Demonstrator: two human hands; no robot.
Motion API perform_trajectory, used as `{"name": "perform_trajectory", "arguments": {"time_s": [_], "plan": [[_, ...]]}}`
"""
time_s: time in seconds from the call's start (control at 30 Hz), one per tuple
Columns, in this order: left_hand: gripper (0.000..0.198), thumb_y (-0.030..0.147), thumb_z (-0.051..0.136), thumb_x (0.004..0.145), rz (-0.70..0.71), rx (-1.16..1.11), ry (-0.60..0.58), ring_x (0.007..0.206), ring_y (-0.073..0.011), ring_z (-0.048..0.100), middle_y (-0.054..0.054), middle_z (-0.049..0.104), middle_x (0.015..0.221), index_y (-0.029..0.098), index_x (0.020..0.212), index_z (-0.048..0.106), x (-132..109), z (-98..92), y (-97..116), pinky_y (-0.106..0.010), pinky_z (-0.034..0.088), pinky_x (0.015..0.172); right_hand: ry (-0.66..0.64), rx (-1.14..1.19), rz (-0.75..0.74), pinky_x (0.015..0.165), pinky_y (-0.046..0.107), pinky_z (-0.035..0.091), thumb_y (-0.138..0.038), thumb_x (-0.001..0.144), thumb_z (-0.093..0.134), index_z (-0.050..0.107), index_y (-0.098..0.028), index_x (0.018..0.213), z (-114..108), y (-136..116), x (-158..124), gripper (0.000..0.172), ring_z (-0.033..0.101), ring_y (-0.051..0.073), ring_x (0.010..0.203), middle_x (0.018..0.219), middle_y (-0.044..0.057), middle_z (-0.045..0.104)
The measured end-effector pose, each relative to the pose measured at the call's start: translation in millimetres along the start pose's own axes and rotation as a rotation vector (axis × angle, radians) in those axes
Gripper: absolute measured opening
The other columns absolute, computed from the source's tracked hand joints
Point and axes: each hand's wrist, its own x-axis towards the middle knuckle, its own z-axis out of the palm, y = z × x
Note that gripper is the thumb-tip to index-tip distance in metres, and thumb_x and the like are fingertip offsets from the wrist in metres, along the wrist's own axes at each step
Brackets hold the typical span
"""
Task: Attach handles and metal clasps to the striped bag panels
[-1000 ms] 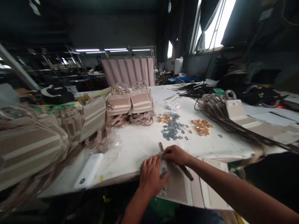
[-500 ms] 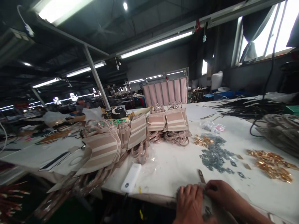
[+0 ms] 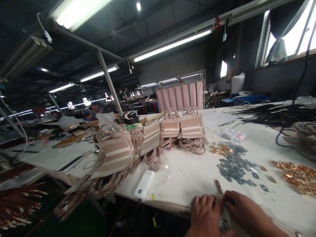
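Observation:
At the near table edge, my left hand (image 3: 206, 214) lies over a beige fabric piece (image 3: 225, 212), its fingers bent and close together and its thumb on the near side. My right hand (image 3: 243, 205) grips the other side of the same piece with curled fingers; the fingertips are partly hidden. On the piece between the hands is a small grey metal plate (image 3: 225, 222). A narrow brown strip (image 3: 218, 186) with a hole sticks out beyond my fingers. Loose grey metal plates (image 3: 234, 168) and gold-coloured fittings (image 3: 295, 174) lie in heaps past my right hand.
Striped beige handbags (image 3: 191, 126) stand in a row across the table (image 3: 182, 177), handles wrapped in plastic. A white device (image 3: 144, 184) with a cable lies near the edge. Black strips (image 3: 269, 115) cover the far right. A pink panelled rack (image 3: 180, 95) stands behind.
The view has swung slightly left, so everything sits further right in the picture. Both hands stay on the fabric piece with nearly the same grip.

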Motion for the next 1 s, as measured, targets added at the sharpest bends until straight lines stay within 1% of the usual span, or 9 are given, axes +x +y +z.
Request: {"name": "perform_trajectory", "arguments": {"time_s": [0.13, 0.23, 0.3, 0.4, 0.53, 0.6, 0.7, 0.83, 1.0], "plan": [[0.086, 0.064, 0.075, 0.076, 0.002, 0.015, 0.056, 0.138, -0.0362, 0.048, -0.007, 0.057, 0.150, 0.042, 0.153, 0.046, -0.4, -0.5, 1.8, -0.059, 0.027, 0.122, 0.069, -0.107, -0.047, 0.073, 0.034, 0.048, -0.029, 0.095, 0.048, 0.073, -0.028, 0.091, 12.8, 4.5, -6.2, 0.026, 0.074, 0.027, 0.087, 0.100, 0.008, 0.075], [0.062, 0.062, 0.070, 0.082, -0.039, 0.083, 0.093, 0.130, -0.0341, 0.055, -0.008, 0.065, 0.136, 0.035, 0.137, 0.060, 6.8, -7.6, 9.5, -0.056, 0.033, 0.118, 0.065, -0.161, -0.056, 0.071, 0.033, 0.046, -0.030, 0.098, 0.046, 0.073, -0.028, 0.096, 15.3, 6.1, -7.1, 0.027, 0.074, 0.026, 0.087, 0.104, 0.007, 0.074], [0.043, 0.056, 0.063, 0.089, -0.096, 0.178, 0.088, 0.124, -0.0321, 0.059, -0.009, 0.070, 0.127, 0.031, 0.124, 0.066, 16.1, -15.3, 19.0, -0.052, 0.038, 0.113, 0.038, -0.170, -0.045, 0.072, 0.033, 0.045, -0.029, 0.098, 0.048, 0.074, -0.027, 0.095, 8.1, 2.4, -8.4, 0.026, 0.073, 0.025, 0.087, 0.103, 0.007, 0.074], [0.028, 0.041, 0.054, 0.096, -0.188, 0.286, 0.037, 0.116, -0.0302, 0.064, -0.009, 0.076, 0.114, 0.027, 0.114, 0.070, 37.2, -27.2, 31.4, -0.047, 0.041, 0.106, 0.000, -0.152, -0.008, 0.077, 0.031, 0.044, -0.023, 0.094, 0.054, 0.076, -0.024, 0.095, -12.2, -8.1, -10.0, 0.022, 0.071, 0.024, 0.093, 0.102, 0.007, 0.076], [0.026, 0.037, 0.053, 0.097, -0.217, 0.227, -0.056, 0.107, -0.0318, 0.068, -0.014, 0.077, 0.107, 0.021, 0.104, 0.072, 80.4, -32.1, 22.3, -0.043, 0.043, 0.095, 0.009, -0.062, 0.027, 0.079, 0.028, 0.043, -0.025, 0.090, 0.063, 0.078, -0.022, 0.101, -29.1, -9.2, 1.9, 0.019, 0.069, 0.022, 0.095, 0.106, 0.007, 0.078], [0.021, 0.036, 0.058, 0.094, -0.234, 0.193, -0.135, 0.092, -0.0279, 0.070, -0.010, 0.076, 0.091, 0.020, 0.086, 0.070, 100.3, -32.0, 12.3, -0.035, 0.043, 0.079, 0.019, -0.030, 0.054, 0.077, 0.028, 0.042, -0.027, 0.088, 0.066, 0.078, -0.023, 0.100, -30.0, -3.8, 7.9, 0.017, 0.068, 0.021, 0.092, 0.103, 0.006, 0.078], [0.027, 0.035, 0.062, 0.090, -0.252, 0.149, -0.238, 0.074, -0.0223, 0.067, -0.004, 0.067, 0.067, 0.021, 0.066, 0.061, 117.2, -35.0, 3.6, -0.029, 0.037, 0.065, 0.033, 0.011, 0.082, 0.073, 0.027, 0.040, -0.027, 0.085, 0.070, 0.078, -0.023, 0.096, -29.0, 1.4, 9.7, 0.015, 0.066, 0.020, 0.086, 0.098, 0.004, 0.077], [0.030, 0.041, 0.063, 0.090, -0.327, 0.067, -0.321, 0.056, -0.0178, 0.061, 0.002, 0.055, 0.052, 0.020, 0.068, 0.060, 125.2, -36.8, 3.3, -0.026, 0.035, 0.057, 0.048, 0.065, 0.049, 0.071, 0.028, 0.039, -0.026, 0.083, 0.070, 0.078, -0.023, 0.093, -29.9, 3.6, 8.6, 0.012, 0.064, 0.019, 0.082, 0.094, 0.003, 0.076], [0.036, 0.052, 0.065, 0.090, -0.397, -0.029, -0.321, 0.051, -0.0160, 0.056, 0.003, 0.054, 0.050, 0.019, 0.075, 0.064, 132.5, -28.9, 2.2, -0.026, 0.035, 0.055, 0.033, 0.217, 0.046, 0.066, 0.027, 0.039, -0.024, 0.082, 0.073, 0.078, -0.020, 0.090, -40.4, 5.9, 11.0, 0.010, 0.060, 0.016, 0.072, 0.081, 0.002, 0.073]]}}
